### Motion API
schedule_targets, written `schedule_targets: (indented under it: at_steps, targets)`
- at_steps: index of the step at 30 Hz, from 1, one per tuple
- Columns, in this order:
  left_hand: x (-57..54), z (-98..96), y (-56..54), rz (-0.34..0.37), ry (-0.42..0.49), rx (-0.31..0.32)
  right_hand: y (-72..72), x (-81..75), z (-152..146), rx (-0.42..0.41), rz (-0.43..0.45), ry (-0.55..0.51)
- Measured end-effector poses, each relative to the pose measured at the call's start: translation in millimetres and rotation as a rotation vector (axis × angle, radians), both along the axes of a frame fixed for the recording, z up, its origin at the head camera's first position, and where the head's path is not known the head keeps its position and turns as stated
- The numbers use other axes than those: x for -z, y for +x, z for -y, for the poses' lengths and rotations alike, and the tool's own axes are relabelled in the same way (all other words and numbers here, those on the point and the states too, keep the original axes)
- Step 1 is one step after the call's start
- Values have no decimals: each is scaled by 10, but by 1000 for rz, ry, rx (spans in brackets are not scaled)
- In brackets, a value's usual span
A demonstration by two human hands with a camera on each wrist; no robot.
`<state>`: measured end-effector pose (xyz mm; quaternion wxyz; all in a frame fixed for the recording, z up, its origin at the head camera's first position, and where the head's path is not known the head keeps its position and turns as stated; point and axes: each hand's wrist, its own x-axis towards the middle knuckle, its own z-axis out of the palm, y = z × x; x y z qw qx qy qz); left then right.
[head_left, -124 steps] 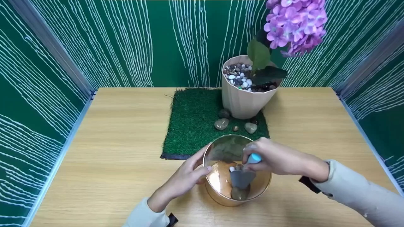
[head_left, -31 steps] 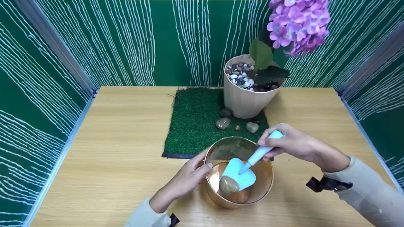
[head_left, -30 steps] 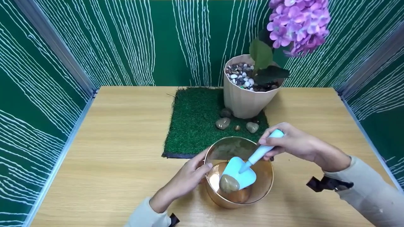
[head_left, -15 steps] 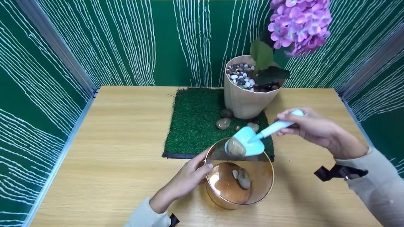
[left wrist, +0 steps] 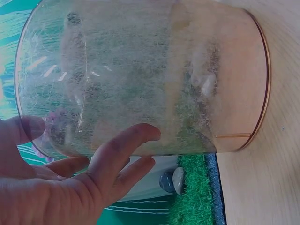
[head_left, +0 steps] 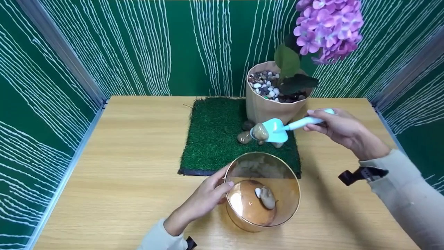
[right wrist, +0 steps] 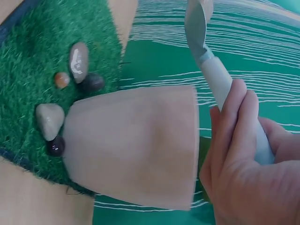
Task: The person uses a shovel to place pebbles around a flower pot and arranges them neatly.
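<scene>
My right hand (head_left: pixel 343 130) grips the handle of a light-blue toy shovel (head_left: pixel 276 129), raised over the grass mat. On the shovel's blade lies a smooth brown stone (head_left: pixel 260 132). My left hand (head_left: pixel 204 196) holds a clear amber tub (head_left: pixel 241 222) at its left side, thumb over the rim and fingers along the outer wall. Inside the tub are a grey-brown stone (head_left: pixel 267 198) and a small white pebble (head_left: pixel 257 192). In the right wrist view the shovel (right wrist: pixel 218 79) rises between the fingers, level with the top of the flower pot (right wrist: pixel 136 145).
The green grass mat (head_left: pixel 208 139) lies behind the tub. On it stands a beige pot (head_left: pixel 263 109) with pebbles and a purple flower (head_left: pixel 327 29). Several stones, such as a brown one (head_left: pixel 244 137), lie before the pot. Green panels with white lines enclose the table (head_left: pixel 121 156).
The shovel has come up out of the tub with the brown stone on its blade, moving back over the mat towards the pot. The left hand stays on the tub.
</scene>
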<state>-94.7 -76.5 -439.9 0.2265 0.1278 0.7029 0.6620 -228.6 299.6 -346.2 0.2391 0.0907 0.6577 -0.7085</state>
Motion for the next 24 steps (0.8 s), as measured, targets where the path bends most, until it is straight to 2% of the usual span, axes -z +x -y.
schedule_targets:
  at_steps: [5, 14, 20, 24]
  targets:
    - [2, 14, 7, -15, -13, 5, -100, 185, 157, 58, 23, -12]
    - [-1, 6, 10, 8, -28, 9, -286, 623, 423, 175, 70, -64]
    - [-5, 5, 13, -4, -21, 7, -363, 809, 548, 241, 108, -89]
    - [-12, 14, 8, -3, -23, 10, -374, 887, 618, 254, 139, -81]
